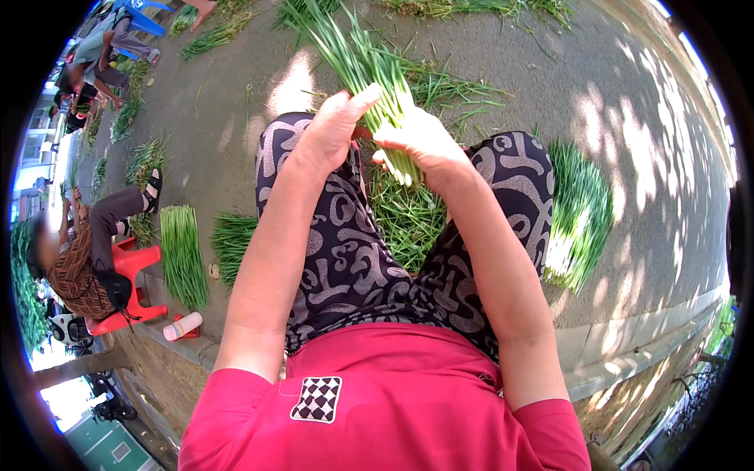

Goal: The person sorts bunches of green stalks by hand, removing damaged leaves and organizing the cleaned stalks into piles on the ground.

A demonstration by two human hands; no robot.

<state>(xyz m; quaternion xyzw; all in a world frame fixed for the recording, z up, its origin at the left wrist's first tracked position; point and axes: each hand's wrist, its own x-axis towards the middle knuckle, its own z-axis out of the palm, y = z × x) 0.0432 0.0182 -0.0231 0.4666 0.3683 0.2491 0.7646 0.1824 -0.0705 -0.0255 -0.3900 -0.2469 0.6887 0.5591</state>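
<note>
Both hands are around one bunch of green chives (377, 88) above my knees. Its pale cut ends point towards me and its leaves fan out away from me. My left hand (336, 129) grips the left side, thumb laid on top of the stalks. On the other side, my right hand (427, 144) closes around the bunch near its pale ends, with the thumb across the front. Beneath, between my legs, lies a heap of loose green leaves (406, 224). More loose stalks (447, 88) are scattered on the pavement beyond the hands.
A neat pile of chives (580, 218) lies right of my knee. On the left are another pile (184, 256) and a smaller one (232, 241). A pale bottle (184, 325) stands near a red plastic stool (132, 277) where a person sits. Other people work farther left.
</note>
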